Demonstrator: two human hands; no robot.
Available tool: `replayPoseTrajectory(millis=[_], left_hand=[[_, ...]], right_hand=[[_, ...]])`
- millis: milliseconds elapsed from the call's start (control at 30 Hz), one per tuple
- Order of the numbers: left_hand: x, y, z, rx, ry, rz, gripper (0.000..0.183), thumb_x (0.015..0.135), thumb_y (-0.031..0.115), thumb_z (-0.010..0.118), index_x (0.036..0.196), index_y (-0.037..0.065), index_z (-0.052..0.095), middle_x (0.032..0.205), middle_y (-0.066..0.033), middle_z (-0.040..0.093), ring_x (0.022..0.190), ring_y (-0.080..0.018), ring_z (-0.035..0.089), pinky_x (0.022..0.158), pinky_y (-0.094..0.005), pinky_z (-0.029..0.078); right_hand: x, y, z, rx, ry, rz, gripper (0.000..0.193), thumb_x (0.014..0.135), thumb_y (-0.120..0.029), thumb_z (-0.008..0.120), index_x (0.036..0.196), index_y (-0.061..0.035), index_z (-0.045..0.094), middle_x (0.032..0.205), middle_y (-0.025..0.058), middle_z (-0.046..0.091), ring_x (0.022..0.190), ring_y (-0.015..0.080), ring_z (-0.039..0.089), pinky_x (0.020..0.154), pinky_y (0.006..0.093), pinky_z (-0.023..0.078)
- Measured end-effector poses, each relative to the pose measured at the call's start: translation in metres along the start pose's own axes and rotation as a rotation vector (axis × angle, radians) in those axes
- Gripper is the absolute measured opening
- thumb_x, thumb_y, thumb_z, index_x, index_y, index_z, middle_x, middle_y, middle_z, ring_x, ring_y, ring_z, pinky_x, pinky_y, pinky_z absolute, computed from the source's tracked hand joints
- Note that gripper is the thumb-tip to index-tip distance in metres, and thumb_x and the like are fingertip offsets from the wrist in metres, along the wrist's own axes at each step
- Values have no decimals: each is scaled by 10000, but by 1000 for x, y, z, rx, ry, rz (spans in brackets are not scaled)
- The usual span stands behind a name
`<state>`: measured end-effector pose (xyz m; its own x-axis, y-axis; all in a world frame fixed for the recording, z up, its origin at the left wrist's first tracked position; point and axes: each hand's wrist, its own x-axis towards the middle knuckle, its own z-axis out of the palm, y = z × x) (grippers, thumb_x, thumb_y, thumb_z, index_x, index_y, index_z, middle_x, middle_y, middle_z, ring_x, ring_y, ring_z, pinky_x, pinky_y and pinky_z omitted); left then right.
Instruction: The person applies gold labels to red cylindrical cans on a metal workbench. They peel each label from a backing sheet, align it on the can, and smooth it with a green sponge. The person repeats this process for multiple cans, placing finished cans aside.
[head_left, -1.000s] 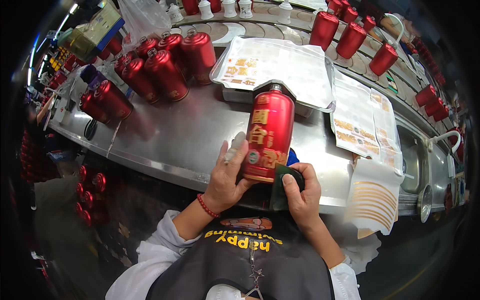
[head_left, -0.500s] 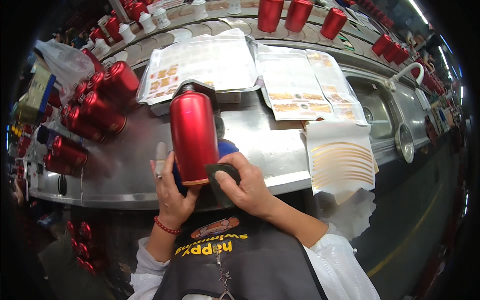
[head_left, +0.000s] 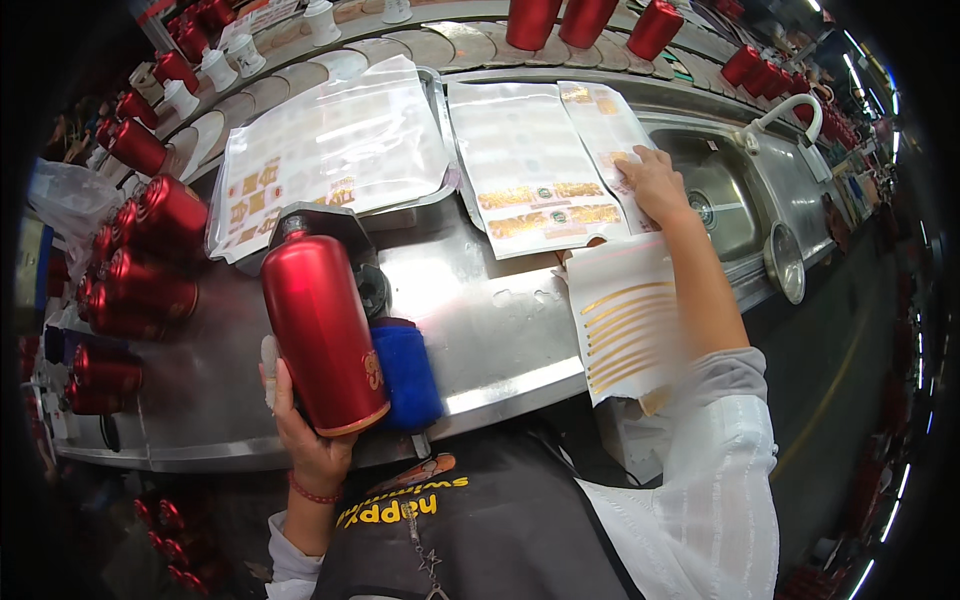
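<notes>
One glossy cylindrical bottle (head_left: pixel 323 335) is filling my grasping left hand (head_left: pixel 312 440). My right hand (head_left: pixel 657 188), grip unclear from here, is overlapping a sheet (head_left: pixel 598 128).

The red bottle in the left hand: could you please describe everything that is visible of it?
The red bottle is glossy and metallic-looking, with rounded shoulders, a short greyish neck and a thin gold rim at its base. Part of a gold marking shows low on its right side. It slants, neck away from the person, before a dark angular bracket. The left hand holds its lower left side; a blue pad sits beside it.
</notes>
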<state>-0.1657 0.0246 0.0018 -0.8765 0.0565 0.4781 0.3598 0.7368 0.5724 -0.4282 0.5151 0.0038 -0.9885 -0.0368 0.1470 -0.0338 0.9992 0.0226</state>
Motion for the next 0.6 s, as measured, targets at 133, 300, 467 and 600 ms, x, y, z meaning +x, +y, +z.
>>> replayPoseTrajectory(millis=[133, 300, 467, 600], left_hand=[[0, 4, -1, 70, 9, 8, 1000, 913, 533, 694, 1543, -79, 217, 1569, -240, 318, 1434, -323, 385, 1153, -408, 351], [-7, 2, 2, -106, -15, -74, 1010, 925, 519, 685, 1555, -73, 163, 1596, -235, 265, 1448, -329, 364, 1170, -415, 329], [-4, 3, 0, -109, -16, -35, 1020, 917, 493, 705, 1562, -63, 144, 1603, -233, 250, 1444, -318, 372, 1167, -408, 345], [-4, -3, -2, -37, -82, -21, 1042, 907, 513, 704, 1561, -59, 127, 1582, -231, 291, 1431, -315, 392, 1167, -409, 350]], right_hand=[[44, 36, 18, -150, 4, 4, 295, 923, -186, 549, 1108, -251, 770, 1467, 106, 514, 1374, 314, 427, 1021, 484, 464], [93, 92, 52, 77, -66, 415, 247, 844, -299, 694, 1028, -156, 773, 1261, 159, 648, 1254, 358, 542, 996, 463, 466], [89, 85, 63, 72, 326, 230, 179, 852, -278, 730, 914, -110, 742, 1095, 127, 683, 1054, 403, 586, 975, 475, 476], [92, 44, 23, 99, 585, -226, 132, 872, -163, 706, 869, -35, 672, 908, 113, 662, 838, 310, 619, 782, 424, 497]])
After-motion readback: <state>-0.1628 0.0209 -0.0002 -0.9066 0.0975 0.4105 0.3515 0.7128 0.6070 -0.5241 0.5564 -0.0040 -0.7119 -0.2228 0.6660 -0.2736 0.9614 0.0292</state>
